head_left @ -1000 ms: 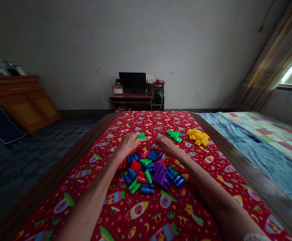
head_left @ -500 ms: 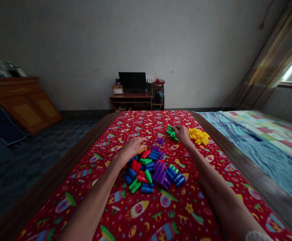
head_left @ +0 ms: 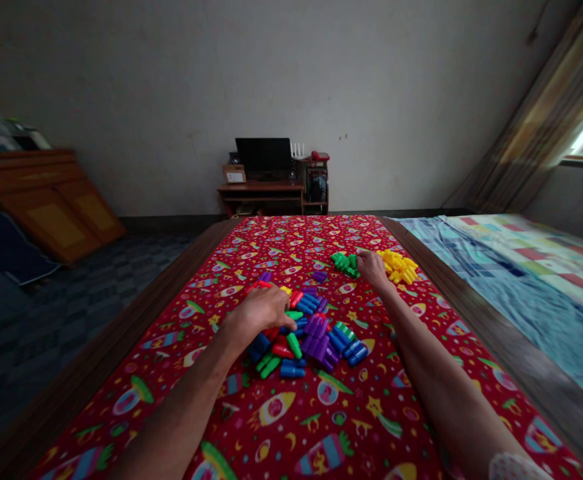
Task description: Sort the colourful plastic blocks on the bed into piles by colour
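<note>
My left hand [head_left: 264, 308] lies on the far left side of a mixed pile of plastic pieces [head_left: 311, 337] in red, blue, purple and green. Its fingers are bent down onto the pieces, and what they grip is hidden. My right hand [head_left: 371, 267] reaches further out and sits between a small pile of green pieces [head_left: 342, 261] and a pile of yellow pieces [head_left: 399, 265]. Its fingers are curled against a green piece at the edge of the green pile. A loose purple piece [head_left: 319, 275] lies between the piles.
The pieces lie on a red patterned cloth [head_left: 291, 427] over a long wooden table [head_left: 136, 313]. A quilted bed [head_left: 531, 267] is on the right, a wooden cabinet [head_left: 46, 207] on the left, and a desk with a monitor [head_left: 271, 180] at the far wall.
My right hand went from the mixed pile out to the green pile and stays there. My left hand drew back and down onto the mixed pile. The view shifted slightly.
</note>
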### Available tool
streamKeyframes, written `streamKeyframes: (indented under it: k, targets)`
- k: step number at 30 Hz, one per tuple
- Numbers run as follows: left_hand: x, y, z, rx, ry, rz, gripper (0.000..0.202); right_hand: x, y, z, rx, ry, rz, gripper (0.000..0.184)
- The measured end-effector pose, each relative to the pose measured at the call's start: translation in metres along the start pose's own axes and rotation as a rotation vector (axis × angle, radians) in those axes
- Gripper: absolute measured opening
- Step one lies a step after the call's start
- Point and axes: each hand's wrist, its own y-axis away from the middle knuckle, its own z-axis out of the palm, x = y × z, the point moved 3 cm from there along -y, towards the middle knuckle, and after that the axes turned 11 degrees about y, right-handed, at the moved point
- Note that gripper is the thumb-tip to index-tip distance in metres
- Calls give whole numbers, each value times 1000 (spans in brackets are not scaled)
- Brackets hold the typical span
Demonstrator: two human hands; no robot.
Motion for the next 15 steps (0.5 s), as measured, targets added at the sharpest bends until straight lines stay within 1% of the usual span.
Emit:
streamKeyframes:
  k: [3,4,5,6,7,9,11,12,13,14,15]
  targets:
    - [0,-2,0,-6,4,39,13,-7,-5,-13,57,-44,-6,29]
    - [-1,-2,-3,11,27,59,12,-12,-5,-20,58,-66,-15,28]
    - [-1,-3,-7,37,53,81,15,-20,-6,-28,42,-100,-40,28]
    - [-2,-3,-12,73,78,97,19,-30,-4,-35,7,-152,-90,28]
    - [-2,-3,-18,119,103,108,22,-43,-2,-43,-45,-222,-168,29]
    - [-3,-5,-27,219,164,116,24,-73,10,-58,-199,-382,-388,31]
    - [-3,-8,-31,300,264,122,27,-103,27,-69,-361,-493,-642,29]
    - [-4,-10,-31,316,320,130,27,-115,35,-73,-419,-507,-748,27]
    - [-4,-12,-30,317,374,143,27,-123,41,-75,-450,-494,-822,24]
    - [-5,-15,-28,312,422,151,26,-127,43,-75,-451,-461,-859,20]
    - [-7,-17,-26,311,458,153,26,-127,43,-75,-428,-419,-857,17]
